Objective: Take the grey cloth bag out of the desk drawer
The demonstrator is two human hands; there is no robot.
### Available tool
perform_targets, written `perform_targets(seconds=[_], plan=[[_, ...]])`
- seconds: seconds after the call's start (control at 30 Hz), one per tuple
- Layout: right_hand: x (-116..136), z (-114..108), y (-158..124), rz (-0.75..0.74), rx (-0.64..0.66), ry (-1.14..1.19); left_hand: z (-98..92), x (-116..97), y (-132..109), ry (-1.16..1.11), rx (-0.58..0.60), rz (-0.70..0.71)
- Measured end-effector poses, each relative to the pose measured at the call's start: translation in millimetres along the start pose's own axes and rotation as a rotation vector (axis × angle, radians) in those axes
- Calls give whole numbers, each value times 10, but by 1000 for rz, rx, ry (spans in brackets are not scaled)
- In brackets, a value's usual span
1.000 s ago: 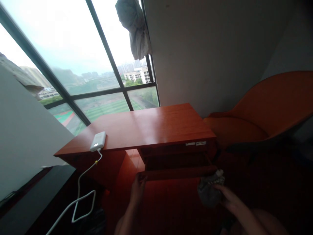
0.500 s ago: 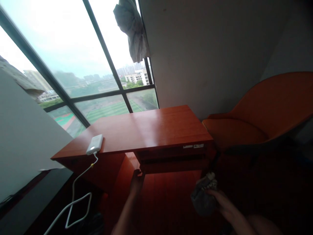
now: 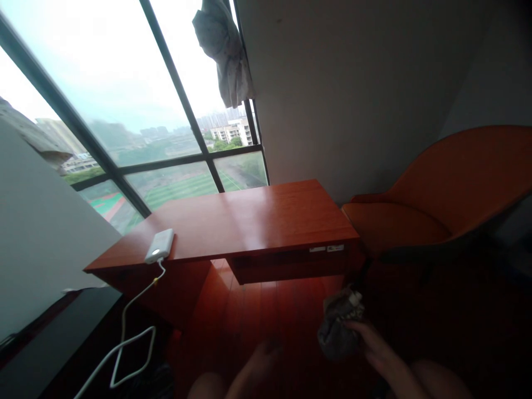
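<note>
My right hand (image 3: 369,341) grips a bunched grey cloth (image 3: 337,337) with pale lettering and a whitish patch, held low in front of the desk's right end. Smeared by motion, my left hand (image 3: 266,357) is at the lower middle, over the floor and apart from the furniture; its fingers cannot be made out. The reddish-brown wooden desk (image 3: 249,219) stands ahead of me. Under its top is a drawer (image 3: 291,267), which appears pushed in, with two small pale labels above it on the right.
A white power bank (image 3: 161,245) lies on the desk's left part, its white cable (image 3: 137,299) hanging down to the left. An orange chair (image 3: 415,216) stands right of the desk. Behind are a window (image 3: 166,138) and a knotted curtain (image 3: 222,50). A dark flat surface (image 3: 83,338) is at lower left.
The drawer has moved inward under the desk top. My left hand has left its front edge and come back toward me, lower and to the right. My right hand still holds the cloth, slightly further left.
</note>
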State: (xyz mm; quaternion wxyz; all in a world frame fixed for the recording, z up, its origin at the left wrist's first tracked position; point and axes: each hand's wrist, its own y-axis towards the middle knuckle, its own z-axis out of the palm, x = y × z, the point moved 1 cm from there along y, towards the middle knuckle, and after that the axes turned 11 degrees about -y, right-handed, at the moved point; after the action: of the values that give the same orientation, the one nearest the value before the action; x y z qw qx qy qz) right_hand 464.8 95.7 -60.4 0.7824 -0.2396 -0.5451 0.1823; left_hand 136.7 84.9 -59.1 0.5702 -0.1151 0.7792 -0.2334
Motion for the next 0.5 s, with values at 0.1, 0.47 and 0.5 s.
perform_targets(seconds=[0.1, 0.47, 0.5], plan=[[39, 75, -94, -49, 38, 36, 190, 34, -260, -147, 60, 0], [31, 495, -581, -56, 147, 162, 864, -331, -584, -1096, 386, -215], [41, 540, -625, -58, 188, 184, 891, -411, -597, -1127, 346, -156]])
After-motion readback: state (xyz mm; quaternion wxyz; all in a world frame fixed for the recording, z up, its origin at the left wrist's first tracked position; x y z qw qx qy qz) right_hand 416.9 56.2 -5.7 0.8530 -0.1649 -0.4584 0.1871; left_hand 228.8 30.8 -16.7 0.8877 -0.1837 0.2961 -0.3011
